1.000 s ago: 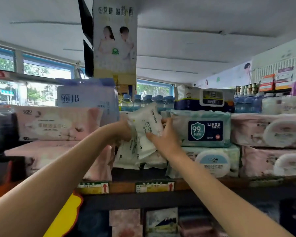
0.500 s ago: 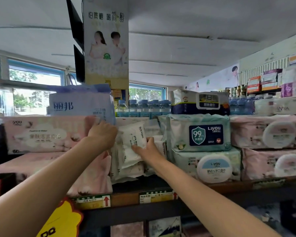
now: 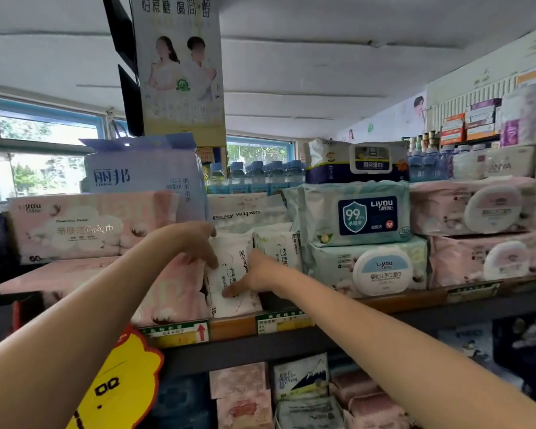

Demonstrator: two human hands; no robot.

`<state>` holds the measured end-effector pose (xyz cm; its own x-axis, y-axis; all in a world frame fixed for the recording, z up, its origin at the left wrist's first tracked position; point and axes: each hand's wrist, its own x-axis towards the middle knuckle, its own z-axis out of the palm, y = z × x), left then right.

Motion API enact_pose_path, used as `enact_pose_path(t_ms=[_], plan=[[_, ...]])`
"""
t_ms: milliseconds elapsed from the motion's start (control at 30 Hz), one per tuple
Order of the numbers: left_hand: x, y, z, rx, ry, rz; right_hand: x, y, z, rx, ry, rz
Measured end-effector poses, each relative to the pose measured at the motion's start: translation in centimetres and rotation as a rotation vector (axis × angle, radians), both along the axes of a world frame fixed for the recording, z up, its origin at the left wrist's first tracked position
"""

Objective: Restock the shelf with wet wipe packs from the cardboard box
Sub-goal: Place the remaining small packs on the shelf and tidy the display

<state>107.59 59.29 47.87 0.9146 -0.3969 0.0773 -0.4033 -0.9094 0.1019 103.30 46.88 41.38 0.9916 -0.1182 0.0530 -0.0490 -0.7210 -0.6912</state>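
A small white baby wipes pack (image 3: 234,267) stands upright at the front of the top shelf (image 3: 232,328), between pink tissue packs and green Liyou packs. My left hand (image 3: 195,243) grips its upper left edge. My right hand (image 3: 254,275) presses its front and right side, thumb low on the pack. A second small white pack (image 3: 277,247) stands just right of it, with a larger Baby wipes pack (image 3: 239,212) behind. The cardboard box is not in view.
Pink tissue packs (image 3: 84,227) fill the shelf's left, green Liyou wipes (image 3: 356,212) and pink lidded packs (image 3: 477,205) its right. A blue bag (image 3: 143,174) and water bottles (image 3: 257,174) stand behind. A yellow tag (image 3: 121,388) hangs below left, above a lower shelf of packs (image 3: 300,379).
Both hands have lowered the small white pack from mid-air down onto the shelf, standing it upright in the gap. The camera has moved closer and tilted.
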Motion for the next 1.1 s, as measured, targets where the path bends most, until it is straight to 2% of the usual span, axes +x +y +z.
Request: enact_pose_path(t_ms=[100, 200, 267, 333, 433, 500, 600, 767, 833, 933, 1100], plan=[[0.4, -0.2, -0.3, -0.053, 0.01, -0.045, 0.0, -0.2, -0.2, -0.072, -0.073, -0.072], [0.6, -1.0, -0.8, -0.016, -0.111, -0.003, 0.5, 0.1, 0.0, -0.189, -0.077, -0.118], [0.3, -1.7, -0.8, 0.06, -0.204, -0.001, 0.4, 0.4, 0.3, -0.349, -0.06, -0.117], [-0.7, -2.3, -0.6, 0.161, -0.354, -0.03, -0.7, 0.6, 0.9, -0.522, -0.097, -0.099], [-3.0, -3.6, 0.1, 0.288, -0.643, -0.079, -4.2, -0.8, 2.4, -0.633, -0.25, -0.068], [-4.8, -5.1, 0.2, 0.249, -0.724, -0.155, -7.7, -3.1, 3.6, -0.646, -0.337, -0.07], [-8.2, -8.6, 0.0, 0.092, -0.758, -0.342, -13.1, -7.9, 4.8, -0.577, -0.406, -0.155], [-14.4, -18.0, -3.0, -0.004, -0.722, -0.729, -21.1, -17.3, 2.8, -0.437, -0.319, -0.391], [-17.0, -22.9, -5.3, -0.013, -0.615, -0.944, -25.2, -20.9, 0.9, -0.41, -0.255, -0.486], [-23.0, -30.7, -10.1, 0.025, -0.428, -1.24, -33.3, -26.4, -2.9, -0.279, -0.022, -0.628], [-37.7, -41.3, -19.6, 0.141, -0.206, -1.534, -51.3, -33.4, -11.3, -0.109, 0.247, -0.942]])
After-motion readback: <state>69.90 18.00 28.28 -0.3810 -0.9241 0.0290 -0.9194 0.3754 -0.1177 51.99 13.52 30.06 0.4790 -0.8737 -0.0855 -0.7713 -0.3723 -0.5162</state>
